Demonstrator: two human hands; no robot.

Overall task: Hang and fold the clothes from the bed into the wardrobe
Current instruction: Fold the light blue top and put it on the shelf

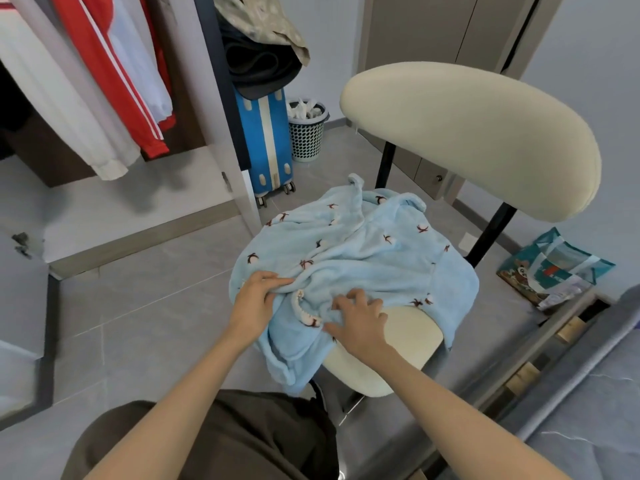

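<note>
head | blue fleece garment [363, 251] draped over cream chair [408, 334] seat, just off centre toward 5 o'clock | left hand [258, 306] pinches a fold at garment's 7 o'clock | right hand [360, 323] fingers curled into fabric at 6 o'clock | open wardrobe [138, 209] at 10 o'clock, red jacket [114, 74] hanging inside

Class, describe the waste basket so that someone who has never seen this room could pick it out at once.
Find the open wardrobe on the left, clothes hanging inside. Past its right side panel stands a blue suitcase; the waste basket sits on the floor right of it. It alone is a pale perforated tub holding white litter.
</note>
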